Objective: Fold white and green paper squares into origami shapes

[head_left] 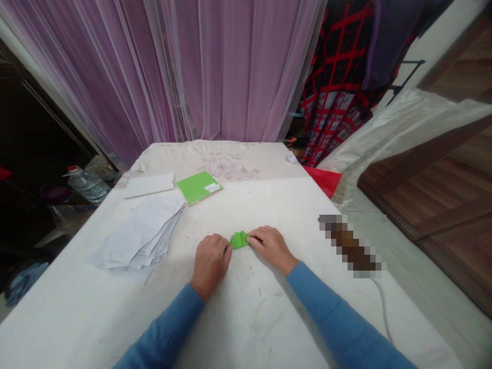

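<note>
A small folded green paper (239, 239) lies on the white table (246, 318) in front of me. My left hand (210, 262) has its fingers curled and pinches the paper's left edge. On the other side my right hand (271, 246) presses down on the right edge with bent fingers. Both arms wear blue sleeves.
A fanned stack of white sheets (142, 236) lies to the left, with a white envelope (149, 185) and a pack of green paper (199, 186) behind it. A blurred brown object (351, 248) with a white cord lies at the right. Purple curtains hang behind; a water bottle (86, 183) stands off the left edge.
</note>
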The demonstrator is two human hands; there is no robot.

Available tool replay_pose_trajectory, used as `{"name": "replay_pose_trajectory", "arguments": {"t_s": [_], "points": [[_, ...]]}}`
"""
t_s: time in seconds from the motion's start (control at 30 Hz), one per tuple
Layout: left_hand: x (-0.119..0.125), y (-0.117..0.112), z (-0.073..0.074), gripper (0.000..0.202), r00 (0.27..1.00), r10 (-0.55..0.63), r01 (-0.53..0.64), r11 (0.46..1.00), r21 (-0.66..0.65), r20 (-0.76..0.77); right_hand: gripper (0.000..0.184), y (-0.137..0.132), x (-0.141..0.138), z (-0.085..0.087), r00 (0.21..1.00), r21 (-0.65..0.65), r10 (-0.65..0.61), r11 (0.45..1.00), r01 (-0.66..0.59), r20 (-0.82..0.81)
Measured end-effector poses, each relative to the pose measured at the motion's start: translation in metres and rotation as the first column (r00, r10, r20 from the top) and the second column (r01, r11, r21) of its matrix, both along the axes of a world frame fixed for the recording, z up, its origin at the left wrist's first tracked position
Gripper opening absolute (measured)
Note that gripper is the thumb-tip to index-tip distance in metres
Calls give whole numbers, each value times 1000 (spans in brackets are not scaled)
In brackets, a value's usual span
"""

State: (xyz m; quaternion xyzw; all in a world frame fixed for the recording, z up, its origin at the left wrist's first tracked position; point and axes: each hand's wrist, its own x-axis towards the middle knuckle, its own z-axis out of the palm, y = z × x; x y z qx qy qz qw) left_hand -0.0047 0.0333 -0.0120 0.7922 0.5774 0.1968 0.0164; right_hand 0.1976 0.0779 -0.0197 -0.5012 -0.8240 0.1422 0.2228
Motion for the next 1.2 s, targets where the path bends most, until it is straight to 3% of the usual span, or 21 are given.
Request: {"name": "replay_pose_trajectory", "arguments": {"t_s": [0.43, 0.7, 1.0, 1.2], "points": [[6, 7, 0, 22, 991, 81, -81, 997, 9, -108, 7, -4, -11, 1, 990, 24, -138, 990, 137, 29], [7, 6, 7, 7, 995, 88, -90, 995, -44, -50, 10, -9, -14, -1, 995, 138, -73, 988, 64, 62], [7, 6, 2, 40, 992, -28, 23, 999, -41, -126, 31, -20, -9, -3, 981, 179, 9, 983, -45, 195], [8, 7, 7, 43, 977, -74, 61, 995, -74, -199, 47, -32, -8, 2, 959, 157, 34, 984, -81, 280]]}}
